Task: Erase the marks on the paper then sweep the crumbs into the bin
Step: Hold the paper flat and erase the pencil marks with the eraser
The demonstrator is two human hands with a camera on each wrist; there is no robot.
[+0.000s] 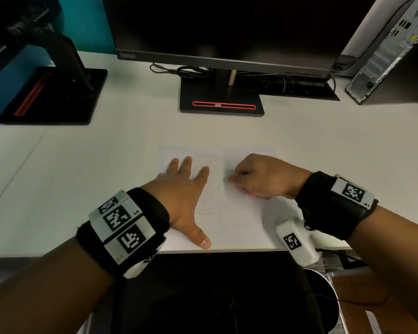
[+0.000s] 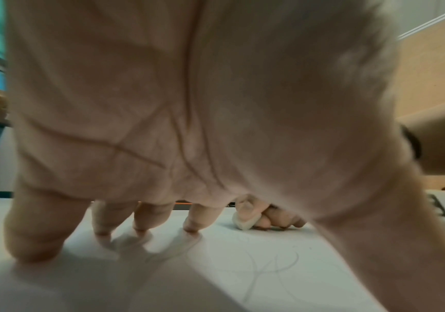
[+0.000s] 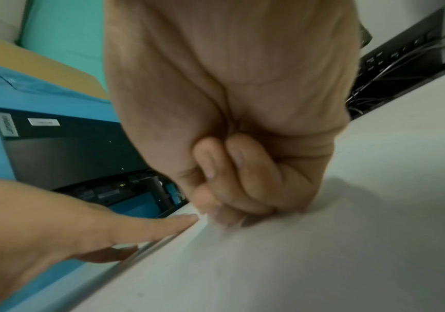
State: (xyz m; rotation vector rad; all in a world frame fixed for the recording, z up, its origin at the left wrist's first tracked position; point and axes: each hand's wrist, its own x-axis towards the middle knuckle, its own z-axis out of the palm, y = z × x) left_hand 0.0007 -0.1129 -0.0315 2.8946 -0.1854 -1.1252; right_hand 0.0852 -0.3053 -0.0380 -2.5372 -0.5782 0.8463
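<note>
Two hands working: left hand (image 1: 182,186) lies flat, fingers spread, pinning the paper (image 1: 239,227) (stops it sliding) while right hand (image 1: 261,177) pinches the eraser (image 2: 244,222), rubbing.

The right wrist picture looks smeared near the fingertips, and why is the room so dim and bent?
Right wrist view: the right hand has fingers blurred by motion where they meet the white sheet of paper. Head view: dim light, soft shadows beside both hands, the white desk edges bowed by the wide lens. Left wrist view: the left hand fills the frame, out of focus.
</note>
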